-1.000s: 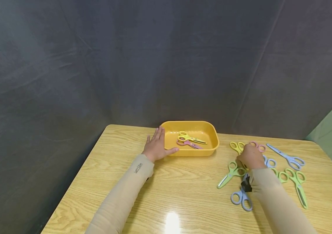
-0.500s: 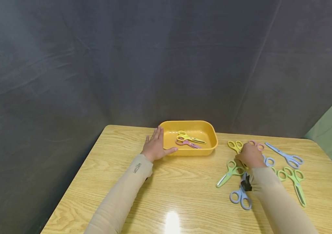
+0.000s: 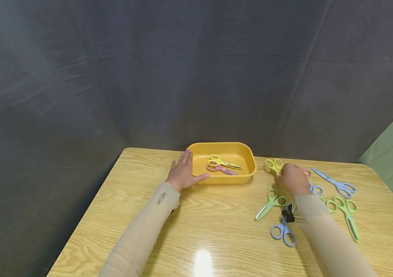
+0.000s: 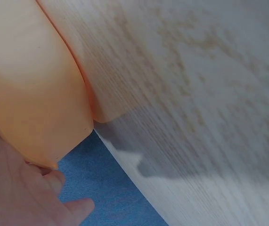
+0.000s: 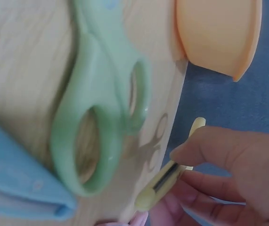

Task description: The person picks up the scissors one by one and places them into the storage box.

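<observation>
- Left hand (image 3: 183,174): flat on the table (image 3: 217,223), fingers straight, resting against the left wall of the tray (image 3: 251,174). Holds nothing.
- Right hand (image 3: 291,179): fingers pinch yellow scissors (image 3: 273,166), lifted clear of the table, just right of the tray. Right wrist view shows thumb and fingers closed on the blade end (image 5: 165,181).
- Yellow scissors: pale yellow plastic, two round loops pointing away from the person, blades shut as far as can be seen; small, blunt child type.
- Progress, judged: two pairs already in the tray, one yellow (image 3: 222,162) and one pink (image 3: 221,169). The held pair is not yet over the tray.
- Left on the table: green pair (image 3: 271,202) and blue pair (image 3: 282,231) near the right forearm, another green pair (image 3: 347,213), a long blue pair (image 3: 336,183), and further blue (image 3: 316,189) and pink (image 3: 306,172) loops partly hidden by the hand.
- Estimate: well under half done.
</observation>
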`<state>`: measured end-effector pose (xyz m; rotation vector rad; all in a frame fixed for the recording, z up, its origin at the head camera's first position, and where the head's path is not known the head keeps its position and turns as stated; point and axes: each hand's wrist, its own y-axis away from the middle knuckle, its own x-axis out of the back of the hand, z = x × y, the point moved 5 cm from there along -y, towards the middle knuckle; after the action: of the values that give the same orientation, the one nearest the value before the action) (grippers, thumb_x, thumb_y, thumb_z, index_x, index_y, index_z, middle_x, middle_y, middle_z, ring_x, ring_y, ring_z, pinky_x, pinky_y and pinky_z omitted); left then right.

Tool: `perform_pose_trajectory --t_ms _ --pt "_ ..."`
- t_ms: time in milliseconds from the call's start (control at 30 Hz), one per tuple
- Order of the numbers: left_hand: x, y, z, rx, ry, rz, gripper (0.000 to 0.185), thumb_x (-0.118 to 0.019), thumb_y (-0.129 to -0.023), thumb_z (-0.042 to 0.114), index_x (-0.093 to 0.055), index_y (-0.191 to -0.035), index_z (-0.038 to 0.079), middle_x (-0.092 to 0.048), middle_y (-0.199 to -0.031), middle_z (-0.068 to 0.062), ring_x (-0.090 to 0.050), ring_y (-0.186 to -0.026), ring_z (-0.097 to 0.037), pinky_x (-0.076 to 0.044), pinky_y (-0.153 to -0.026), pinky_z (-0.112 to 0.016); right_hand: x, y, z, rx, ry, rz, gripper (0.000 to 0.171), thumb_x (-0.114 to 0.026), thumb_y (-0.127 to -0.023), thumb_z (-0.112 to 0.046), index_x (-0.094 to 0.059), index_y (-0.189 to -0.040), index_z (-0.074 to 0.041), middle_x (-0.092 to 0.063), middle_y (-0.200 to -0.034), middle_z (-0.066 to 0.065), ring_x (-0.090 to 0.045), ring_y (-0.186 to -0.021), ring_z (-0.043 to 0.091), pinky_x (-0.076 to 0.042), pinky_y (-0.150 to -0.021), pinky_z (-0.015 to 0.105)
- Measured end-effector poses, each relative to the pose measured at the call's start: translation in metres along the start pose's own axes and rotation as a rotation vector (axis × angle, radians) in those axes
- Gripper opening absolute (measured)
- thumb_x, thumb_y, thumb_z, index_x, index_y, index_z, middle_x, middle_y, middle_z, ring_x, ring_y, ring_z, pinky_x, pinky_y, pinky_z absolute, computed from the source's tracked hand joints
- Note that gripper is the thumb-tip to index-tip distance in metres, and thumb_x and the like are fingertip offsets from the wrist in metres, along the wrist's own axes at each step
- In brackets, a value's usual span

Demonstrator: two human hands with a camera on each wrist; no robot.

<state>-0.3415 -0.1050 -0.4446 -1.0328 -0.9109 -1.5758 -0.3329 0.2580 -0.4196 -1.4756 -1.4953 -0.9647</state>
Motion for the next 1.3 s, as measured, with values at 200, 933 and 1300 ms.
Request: perform_pose_trajectory --t_ms 200,933,1300 --pt "0.003 0.002 0.001 -0.004 0.007 0.002 0.120 -0.055 -0.085 0.080 -0.003 -0.162 0.003 0.004 -0.170 -0.011 0.001 -0.156 -0.024 -0.008 -0.122 -0.057 0.003 -0.002 -0.012 0.007 0.013 0.059 0.041 -0.070 -0.085 -0.019 -0.042 -0.055 -0.015 -0.046 -0.058 0.003 -0.045 -0.058 0.026 -0.036 -0.051 0.038" --pt "0.004 0.004 0.003 -0.005 0.020 -0.005 0.120 -0.056 -0.086 0.079 -0.002 -0.162 0.003 0.004 -0.170 -0.011 0.002 -0.156 -0.023 -0.007 -0.123 -0.057 0.016 -0.005 -0.056 0.139 -0.029 0.169 0.032 -0.072 -0.080 -0.012 -0.047 -0.061 -0.011 -0.043 -0.060 0.004 -0.043 -0.058 0.025 -0.031 -0.052 0.035" --pt "0.003 0.003 0.003 -0.003 0.014 -0.005 0.119 -0.055 -0.087 0.078 0.000 -0.162 0.004 0.005 -0.170 -0.010 0.003 -0.156 -0.023 -0.007 -0.123 -0.056 0.020 -0.008 -0.076 0.144 -0.073 0.200 0.017 -0.065 -0.079 -0.009 -0.055 -0.065 -0.006 -0.048 -0.065 0.008 -0.046 -0.062 0.027 -0.033 -0.053 0.035"
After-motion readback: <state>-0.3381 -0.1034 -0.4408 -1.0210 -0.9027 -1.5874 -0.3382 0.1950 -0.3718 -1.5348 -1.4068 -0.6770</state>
